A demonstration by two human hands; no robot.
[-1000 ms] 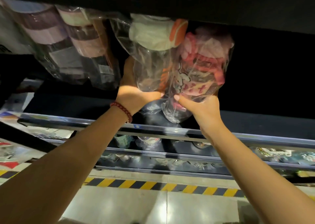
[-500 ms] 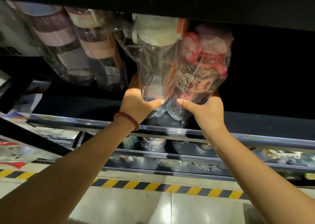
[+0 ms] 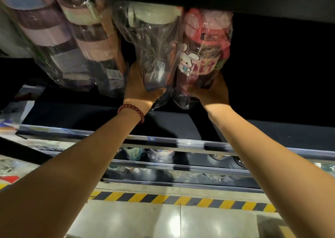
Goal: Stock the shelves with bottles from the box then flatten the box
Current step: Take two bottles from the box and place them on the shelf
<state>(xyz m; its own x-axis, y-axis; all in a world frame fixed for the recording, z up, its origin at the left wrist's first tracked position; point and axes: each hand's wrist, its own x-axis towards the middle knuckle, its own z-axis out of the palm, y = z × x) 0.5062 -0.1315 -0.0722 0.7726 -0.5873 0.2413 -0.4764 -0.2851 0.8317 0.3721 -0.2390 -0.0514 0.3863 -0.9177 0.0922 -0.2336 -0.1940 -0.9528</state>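
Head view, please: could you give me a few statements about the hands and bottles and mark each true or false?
1. The left hand holds the white-lidded bottle. True.
2. The right hand is empty. False: it holds the pink bottle.
3. Both held bottles are in clear plastic bags. True.
4. The bracelet is on the right wrist. False: it is on the left.
5. The floor stripe is yellow and black. True.
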